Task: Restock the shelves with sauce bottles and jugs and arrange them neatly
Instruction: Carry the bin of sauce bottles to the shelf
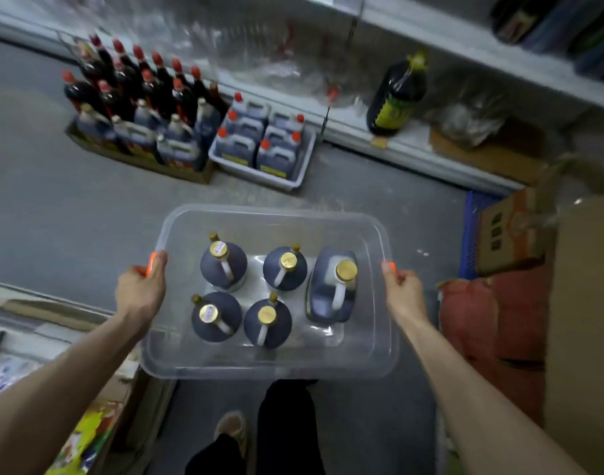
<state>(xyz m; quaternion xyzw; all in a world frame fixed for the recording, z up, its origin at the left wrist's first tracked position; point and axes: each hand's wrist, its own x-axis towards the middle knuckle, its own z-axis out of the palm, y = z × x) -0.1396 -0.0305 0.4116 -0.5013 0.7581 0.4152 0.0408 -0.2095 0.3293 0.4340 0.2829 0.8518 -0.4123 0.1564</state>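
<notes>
Clear glossy plastic tub, matt concrete floor.

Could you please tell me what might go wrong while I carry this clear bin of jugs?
1. Only the left hand and right hand hold the clear bin, at its end handles; five full-looking jugs may make the plastic flex or slip.
2. The jugs stand loose with spare room around them, so a tilt could slide or topple them.
3. The grey tub and cardboard tray of bottles sit on the floor ahead, easy to trip on.
</notes>
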